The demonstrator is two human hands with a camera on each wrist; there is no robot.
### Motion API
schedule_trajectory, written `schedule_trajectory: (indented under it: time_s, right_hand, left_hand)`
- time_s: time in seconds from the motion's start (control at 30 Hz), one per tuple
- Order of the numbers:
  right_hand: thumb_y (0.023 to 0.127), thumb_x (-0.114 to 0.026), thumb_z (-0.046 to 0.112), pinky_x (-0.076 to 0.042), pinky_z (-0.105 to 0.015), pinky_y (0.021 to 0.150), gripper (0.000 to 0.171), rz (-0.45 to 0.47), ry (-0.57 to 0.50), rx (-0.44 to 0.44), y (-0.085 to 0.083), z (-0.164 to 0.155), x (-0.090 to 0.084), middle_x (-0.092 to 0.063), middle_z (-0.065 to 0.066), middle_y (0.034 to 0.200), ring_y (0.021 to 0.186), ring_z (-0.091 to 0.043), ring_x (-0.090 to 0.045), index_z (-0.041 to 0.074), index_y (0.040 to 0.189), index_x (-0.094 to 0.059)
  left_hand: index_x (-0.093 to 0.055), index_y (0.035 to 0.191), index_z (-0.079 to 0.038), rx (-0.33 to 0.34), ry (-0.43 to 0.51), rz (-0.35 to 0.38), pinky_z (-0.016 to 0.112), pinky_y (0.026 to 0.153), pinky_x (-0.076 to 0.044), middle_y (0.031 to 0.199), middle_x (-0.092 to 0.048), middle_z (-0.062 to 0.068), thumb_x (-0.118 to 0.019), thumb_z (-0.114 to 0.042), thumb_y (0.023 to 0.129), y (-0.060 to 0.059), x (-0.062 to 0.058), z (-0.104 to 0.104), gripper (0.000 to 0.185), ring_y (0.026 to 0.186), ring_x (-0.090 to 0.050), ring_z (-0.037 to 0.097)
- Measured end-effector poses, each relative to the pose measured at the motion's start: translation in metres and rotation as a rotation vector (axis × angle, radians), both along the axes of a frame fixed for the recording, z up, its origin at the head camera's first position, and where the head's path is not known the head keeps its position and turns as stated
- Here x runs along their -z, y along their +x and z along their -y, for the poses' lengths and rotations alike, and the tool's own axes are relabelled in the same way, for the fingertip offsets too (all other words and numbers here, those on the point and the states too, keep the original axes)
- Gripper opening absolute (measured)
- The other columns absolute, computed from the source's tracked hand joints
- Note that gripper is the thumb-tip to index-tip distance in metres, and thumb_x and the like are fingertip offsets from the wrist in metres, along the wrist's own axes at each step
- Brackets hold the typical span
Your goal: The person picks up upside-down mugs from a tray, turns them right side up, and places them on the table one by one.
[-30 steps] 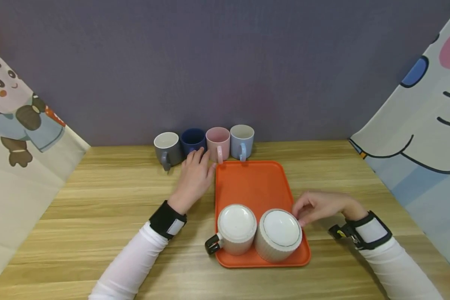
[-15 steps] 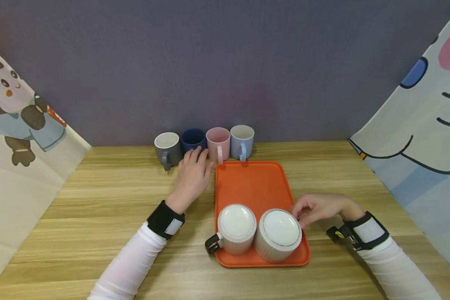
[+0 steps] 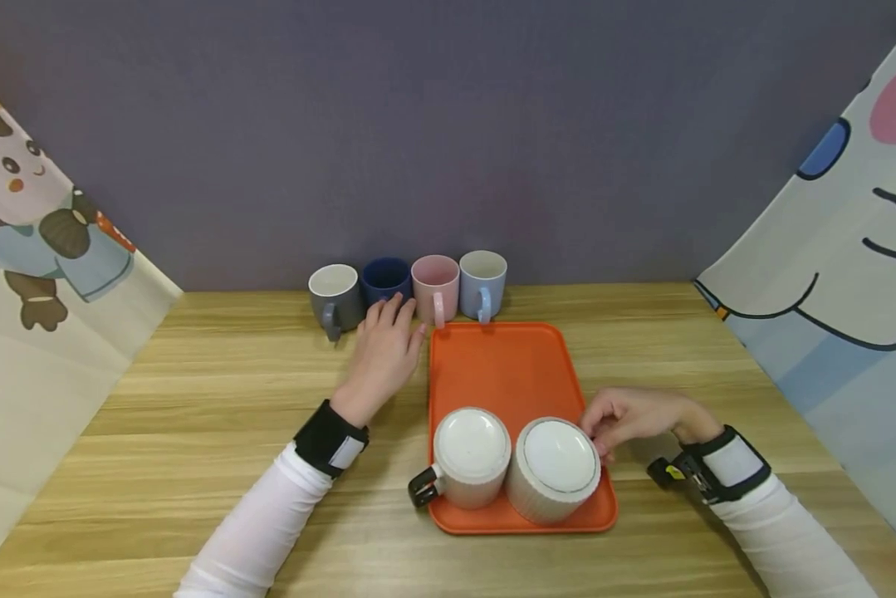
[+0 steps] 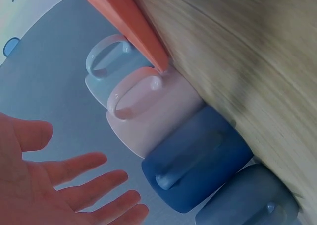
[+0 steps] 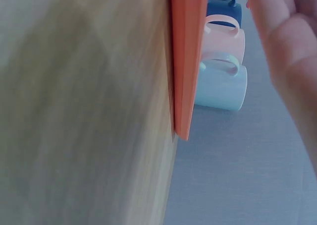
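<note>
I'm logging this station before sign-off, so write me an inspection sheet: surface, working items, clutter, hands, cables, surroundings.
Surface: wood-grain table, bearing an orange tray.
Working items: two pale cups upside down on the tray, left cup with its dark handle past the rim, right cup beside it; behind, upright in a row, grey mug, navy mug, pink mug, light blue mug.
Clutter: nothing seen.
Hands: left hand at the navy mug, contact unclear; right hand at the right cup's side, fingers curled, grip hidden.
Cables: nothing seen.
Surroundings: grey wall behind; cartoon-printed left panel and right panel.
</note>
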State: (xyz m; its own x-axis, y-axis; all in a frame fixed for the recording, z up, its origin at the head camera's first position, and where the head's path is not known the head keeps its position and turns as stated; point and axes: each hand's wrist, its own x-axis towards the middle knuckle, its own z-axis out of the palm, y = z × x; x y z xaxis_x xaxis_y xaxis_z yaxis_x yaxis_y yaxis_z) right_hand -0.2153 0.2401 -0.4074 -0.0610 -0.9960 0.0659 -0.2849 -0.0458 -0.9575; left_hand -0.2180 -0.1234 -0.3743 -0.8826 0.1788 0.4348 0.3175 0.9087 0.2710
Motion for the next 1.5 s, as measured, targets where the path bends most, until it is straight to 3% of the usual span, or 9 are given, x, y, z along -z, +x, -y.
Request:
schedule_trajectory:
  time_s: [0.47,0.87,1.0,1.07,1.2,1.33,1.5]
  right_hand:
    - [0.089,-0.048,-0.016,-0.048,-0.041,0.046,0.017,-0.032,-0.049,0.042,0.003,-0.003,-0.001,-0.056,-0.021,0.071,0.057,-0.032,-0.050,-0.006,0.094,-0.060]
    - [0.088,-0.046,-0.019,-0.044,-0.036,0.045,0.028,-0.098,-0.190,0.147,-0.002,-0.014,-0.006,-0.051,-0.015,0.072,0.057,-0.026,-0.046,0.000,0.101,-0.062]
    - [0.093,-0.043,-0.013,-0.040,-0.037,0.044,0.026,-0.062,-0.250,0.181,-0.005,-0.019,-0.006,-0.050,-0.013,0.073,0.058,-0.025,-0.044,0.001,0.104,-0.062]
    - [0.095,-0.042,-0.009,-0.042,-0.035,0.046,0.026,-0.033,-0.272,0.196,-0.006,-0.021,-0.007,-0.055,-0.007,0.077,0.062,-0.016,-0.049,0.001,0.107,-0.063]
    - [0.098,-0.038,-0.005,-0.050,-0.025,0.060,0.031,0.030,-0.297,0.222,-0.008,-0.023,-0.010,-0.064,0.005,0.098,0.084,-0.002,-0.058,0.002,0.116,-0.062]
    - [0.100,-0.036,-0.003,-0.051,-0.020,0.081,0.033,0.136,-0.330,0.215,-0.011,-0.021,-0.014,-0.065,0.001,0.114,0.099,-0.005,-0.060,0.001,0.122,-0.059]
    - [0.100,-0.033,-0.002,-0.051,-0.022,0.087,0.034,0.233,-0.382,0.175,-0.015,-0.015,-0.015,-0.064,-0.002,0.118,0.103,-0.009,-0.059,0.001,0.124,-0.058]
  left_hand:
    - [-0.047,0.136,-0.004,-0.001,0.013,-0.010,0.056,0.103,-0.034,0.144,-0.041,0.021,-0.044,-0.032,0.100,-0.001,-0.003,0.001,0.046,0.130,-0.035,0.040]
    - [-0.047,0.137,-0.004,0.000,0.015,0.017,0.055,0.104,-0.033,0.145,-0.040,0.020,-0.046,-0.032,0.099,-0.001,-0.006,-0.002,0.047,0.131,-0.034,0.040]
    - [-0.047,0.137,-0.003,0.005,0.013,0.024,0.055,0.104,-0.032,0.145,-0.040,0.020,-0.045,-0.032,0.099,-0.001,-0.006,-0.005,0.047,0.131,-0.034,0.040]
    - [-0.047,0.137,-0.003,0.007,0.014,0.021,0.055,0.105,-0.032,0.145,-0.040,0.019,-0.045,-0.032,0.100,-0.001,-0.006,-0.006,0.047,0.130,-0.034,0.040]
    - [-0.048,0.136,-0.002,0.014,0.027,-0.002,0.055,0.104,-0.033,0.144,-0.041,0.020,-0.047,-0.030,0.099,-0.001,-0.007,-0.009,0.047,0.129,-0.035,0.040]
    - [-0.050,0.134,-0.003,0.023,0.034,-0.030,0.055,0.101,-0.034,0.142,-0.043,0.019,-0.049,-0.029,0.098,-0.003,-0.008,-0.013,0.044,0.127,-0.037,0.040]
    - [-0.050,0.133,-0.005,0.047,0.046,-0.051,0.055,0.101,-0.035,0.141,-0.044,0.018,-0.047,-0.028,0.098,-0.003,-0.008,-0.018,0.042,0.126,-0.038,0.039]
